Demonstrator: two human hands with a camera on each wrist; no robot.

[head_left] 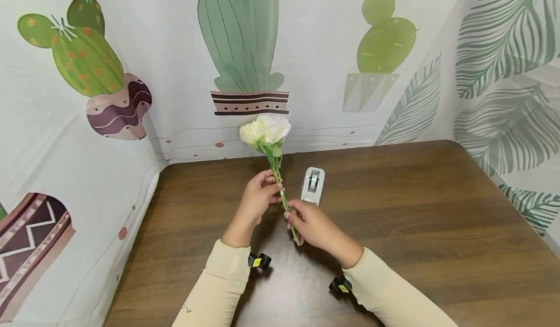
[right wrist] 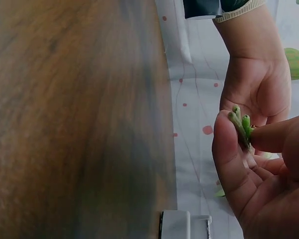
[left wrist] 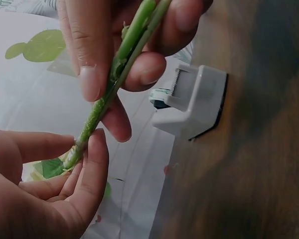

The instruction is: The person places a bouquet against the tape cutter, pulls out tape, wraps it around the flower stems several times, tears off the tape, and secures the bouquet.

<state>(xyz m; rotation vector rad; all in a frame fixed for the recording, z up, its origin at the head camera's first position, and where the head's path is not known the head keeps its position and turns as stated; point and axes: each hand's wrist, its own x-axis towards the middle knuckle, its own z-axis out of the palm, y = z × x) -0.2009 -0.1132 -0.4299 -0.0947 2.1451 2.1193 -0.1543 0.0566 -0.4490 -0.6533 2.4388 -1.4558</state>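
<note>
A small bunch of artificial flowers [head_left: 268, 137] is held above the table [head_left: 415, 210], near its back edge, with the white blooms [head_left: 265, 129] raised toward the cactus-print backdrop [head_left: 245, 50] and the green stems [head_left: 282, 191] running down toward the person, so that the long axis is tilted slightly, heads up and away, cut ends low and near. The stems are pinched in the upper part by the left hand [head_left: 258, 200], its thumb and fingers [left wrist: 92, 164] closed around them just below a leaf, and lower down by the right hand [head_left: 312, 222], whose fingers [left wrist: 87, 55] are clamped on the stems as well; in the right wrist view three stem ends [right wrist: 241, 124] are seen pressed together between thumb and forefinger. A white tape dispenser [head_left: 312, 185] stands on the table just beyond the right hand, untouched. It may be judged that the stems could slide apart or fan out if either pinch were loosened, since they are kept together by finger pressure alone, and that the blooms could tip sideways if the lower grip were released first
</note>
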